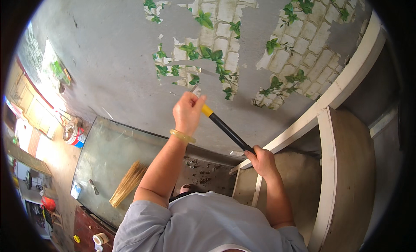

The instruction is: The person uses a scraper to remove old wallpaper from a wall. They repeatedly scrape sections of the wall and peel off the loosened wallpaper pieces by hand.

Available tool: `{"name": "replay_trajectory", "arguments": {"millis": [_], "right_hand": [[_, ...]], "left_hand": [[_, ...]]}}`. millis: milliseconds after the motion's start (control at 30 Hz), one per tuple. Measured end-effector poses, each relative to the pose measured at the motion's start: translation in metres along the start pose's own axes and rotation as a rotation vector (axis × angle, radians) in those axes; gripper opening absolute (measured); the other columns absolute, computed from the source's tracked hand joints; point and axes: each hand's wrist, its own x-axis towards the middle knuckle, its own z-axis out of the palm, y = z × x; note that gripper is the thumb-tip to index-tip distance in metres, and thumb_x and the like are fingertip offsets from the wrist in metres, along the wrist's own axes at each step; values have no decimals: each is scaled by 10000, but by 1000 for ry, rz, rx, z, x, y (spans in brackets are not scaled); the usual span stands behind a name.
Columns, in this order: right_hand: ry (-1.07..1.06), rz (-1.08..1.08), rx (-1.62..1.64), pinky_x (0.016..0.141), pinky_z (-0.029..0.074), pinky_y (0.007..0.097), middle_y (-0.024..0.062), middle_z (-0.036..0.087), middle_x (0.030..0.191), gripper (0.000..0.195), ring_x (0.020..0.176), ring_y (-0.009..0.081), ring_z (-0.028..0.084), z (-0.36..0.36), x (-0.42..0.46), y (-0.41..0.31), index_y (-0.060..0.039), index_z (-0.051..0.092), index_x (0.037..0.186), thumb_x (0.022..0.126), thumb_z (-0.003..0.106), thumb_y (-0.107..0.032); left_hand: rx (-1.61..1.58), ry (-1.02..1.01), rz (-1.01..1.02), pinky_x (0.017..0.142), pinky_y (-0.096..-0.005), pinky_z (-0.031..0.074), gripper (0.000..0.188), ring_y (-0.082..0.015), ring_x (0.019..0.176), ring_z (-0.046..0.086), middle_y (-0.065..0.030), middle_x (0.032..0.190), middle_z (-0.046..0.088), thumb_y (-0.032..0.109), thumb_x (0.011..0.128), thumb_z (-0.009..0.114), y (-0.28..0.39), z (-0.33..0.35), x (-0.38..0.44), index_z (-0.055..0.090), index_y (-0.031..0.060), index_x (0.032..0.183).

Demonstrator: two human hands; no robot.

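My right hand [262, 161] grips the lower end of a long-handled scraper [227, 129] with a black and yellow handle. My left hand [188, 112], with a pale yellow bangle [182, 136] on the wrist, closes around its upper end. The fingers hide much of the scraper's head; a small bit of it shows above them, close to the wall. Brick-and-ivy wallpaper [226, 31] clings in torn patches to the grey wall [120, 57]. Below the head, a few paper strips have ragged or curled edges.
A glass-topped table [104, 154] at left carries a straw whisk broom [127, 185] and a small brush [94, 187]. A white wooden frame [328, 174] rises at right. Scraps [204, 179] litter the floor. Farther left stand a bucket [73, 133] and a tape roll [100, 239].
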Motion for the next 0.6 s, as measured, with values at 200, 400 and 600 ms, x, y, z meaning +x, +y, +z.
{"name": "replay_trajectory", "arguments": {"millis": [200, 400, 600], "right_hand": [[-24, -164, -115, 525, 429, 460, 191, 567, 601, 414, 582, 402, 564, -3, 47, -27, -15, 517, 678, 841, 641, -374], [-43, -351, -285, 535, 461, 441, 163, 614, 666, 393, 588, 364, 596, 2, 102, -70, -21, 573, 724, 838, 640, -391], [59, -611, -436, 560, 491, 390, 125, 612, 743, 364, 646, 297, 628, 7, 151, -104, -33, 571, 752, 795, 680, -378]], "left_hand": [[-118, 133, 156, 591, -269, 449, 235, -130, 612, 518, -37, 750, 577, 135, 767, 746, 9, -7, 23, 590, 34, 912], [94, 127, 264, 621, -272, 458, 298, -131, 641, 526, -37, 852, 583, 143, 739, 756, 24, -12, 41, 596, 43, 969], [255, 97, 343, 608, -331, 473, 310, -196, 650, 580, -49, 856, 607, 220, 711, 766, 21, -13, 59, 609, 70, 932]]}}
